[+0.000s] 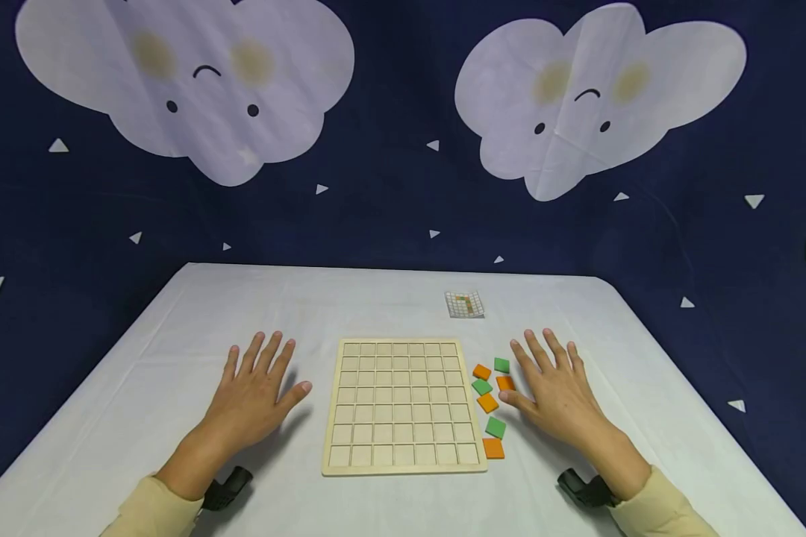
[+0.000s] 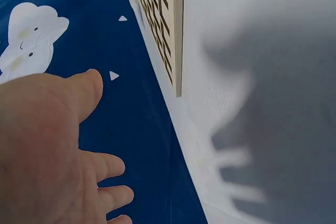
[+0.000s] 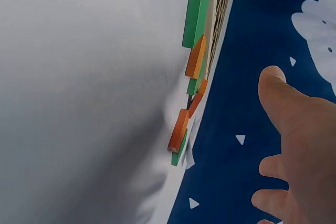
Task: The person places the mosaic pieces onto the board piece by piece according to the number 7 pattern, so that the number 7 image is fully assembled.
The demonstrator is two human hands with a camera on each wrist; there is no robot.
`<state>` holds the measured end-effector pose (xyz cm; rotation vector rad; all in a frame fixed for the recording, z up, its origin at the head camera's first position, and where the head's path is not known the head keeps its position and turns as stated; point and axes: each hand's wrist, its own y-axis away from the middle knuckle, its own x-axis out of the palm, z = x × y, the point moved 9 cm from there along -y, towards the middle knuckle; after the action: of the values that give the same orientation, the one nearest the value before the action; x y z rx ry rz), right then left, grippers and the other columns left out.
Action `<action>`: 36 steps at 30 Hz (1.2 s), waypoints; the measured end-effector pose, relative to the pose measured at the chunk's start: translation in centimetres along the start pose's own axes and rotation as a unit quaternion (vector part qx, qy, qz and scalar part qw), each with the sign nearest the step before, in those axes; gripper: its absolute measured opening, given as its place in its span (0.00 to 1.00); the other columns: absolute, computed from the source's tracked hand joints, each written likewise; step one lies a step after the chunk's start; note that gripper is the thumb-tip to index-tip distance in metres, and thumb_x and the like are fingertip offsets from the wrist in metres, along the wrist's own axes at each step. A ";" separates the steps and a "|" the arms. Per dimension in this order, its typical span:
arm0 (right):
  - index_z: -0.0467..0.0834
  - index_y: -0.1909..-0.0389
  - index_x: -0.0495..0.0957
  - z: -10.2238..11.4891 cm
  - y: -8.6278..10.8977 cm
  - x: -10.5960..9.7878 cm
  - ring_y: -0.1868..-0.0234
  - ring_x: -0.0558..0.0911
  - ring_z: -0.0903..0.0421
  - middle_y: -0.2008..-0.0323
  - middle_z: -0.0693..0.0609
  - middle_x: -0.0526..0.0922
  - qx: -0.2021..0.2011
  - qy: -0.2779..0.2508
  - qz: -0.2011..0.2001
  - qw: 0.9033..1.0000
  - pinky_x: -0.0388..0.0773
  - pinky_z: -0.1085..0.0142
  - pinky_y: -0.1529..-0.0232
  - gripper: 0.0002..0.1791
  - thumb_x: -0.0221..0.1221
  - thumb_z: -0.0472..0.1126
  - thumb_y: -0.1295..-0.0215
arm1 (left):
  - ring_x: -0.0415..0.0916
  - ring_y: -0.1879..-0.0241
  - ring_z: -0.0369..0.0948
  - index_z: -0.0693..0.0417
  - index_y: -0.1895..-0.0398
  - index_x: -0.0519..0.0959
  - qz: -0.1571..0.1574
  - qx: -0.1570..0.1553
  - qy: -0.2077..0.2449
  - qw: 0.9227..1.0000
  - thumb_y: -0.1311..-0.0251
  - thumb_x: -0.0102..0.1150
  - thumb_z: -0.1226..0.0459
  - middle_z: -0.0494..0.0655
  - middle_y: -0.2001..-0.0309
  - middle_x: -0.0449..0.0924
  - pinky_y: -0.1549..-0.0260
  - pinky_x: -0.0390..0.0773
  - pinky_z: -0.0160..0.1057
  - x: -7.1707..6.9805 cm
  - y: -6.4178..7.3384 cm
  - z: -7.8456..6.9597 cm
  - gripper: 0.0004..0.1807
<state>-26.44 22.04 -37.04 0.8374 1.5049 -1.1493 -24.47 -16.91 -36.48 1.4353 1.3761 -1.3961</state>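
A square wooden grid board (image 1: 404, 471) lies on the white table between the two hands. My left hand (image 1: 251, 395) hovers left of it with fingers spread, holding nothing; its shadow falls on the cloth. To the right of the board, my right hand (image 1: 559, 391) is also spread, above the table and nearest to the loose tiles. Those are several square tiles, among them an orange tile (image 1: 493, 448) against the board's lower right corner and a green tile (image 1: 495, 427) just above it. In the right wrist view, a green tile (image 3: 196, 19) and others stand in a row beside the board.
A small card printed with a grid pattern (image 1: 465, 304) lies behind the board, toward the back of the white table (image 1: 275, 298). A dark blue curtain with white clouds (image 1: 389, 209) hangs beyond the table's far edge.
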 end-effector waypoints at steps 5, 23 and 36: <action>0.43 0.30 0.59 0.4 -0.1 -0.1 0.27 0.48 0.36 0.28 0.38 0.55 -0.011 -0.010 -0.011 1.000 0.42 0.36 0.32 0.46 0.59 0.64 0.44 | 0.40 0.26 0.60 0.58 0.28 0.55 -0.004 0.006 -0.002 1.000 0.35 0.45 0.42 0.62 0.26 0.48 0.31 0.36 0.63 0.1 -0.1 -0.3 0.41; 0.41 0.35 0.66 1.4 -0.5 -0.2 0.31 0.57 0.36 0.31 0.40 0.63 -0.051 -0.028 -0.053 0.997 0.51 0.37 0.34 0.41 0.63 0.58 0.46 | 0.45 0.27 0.59 0.59 0.29 0.57 -0.008 0.033 0.005 0.999 0.39 0.52 0.44 0.60 0.27 0.53 0.32 0.44 0.63 0.8 -0.2 -1.4 0.42; 0.40 0.37 0.69 1.5 -0.9 0.2 0.33 0.60 0.37 0.35 0.41 0.67 -0.047 -0.055 -0.044 0.996 0.51 0.38 0.35 0.39 0.64 0.58 0.45 | 0.46 0.27 0.59 0.60 0.30 0.59 -0.011 0.044 0.011 0.999 0.41 0.55 0.44 0.60 0.28 0.55 0.33 0.46 0.64 1.2 -0.2 -1.9 0.42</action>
<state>-26.85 20.32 -37.02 0.6404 1.5035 -1.1609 -24.39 -14.75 -37.27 1.4998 1.3630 -1.4771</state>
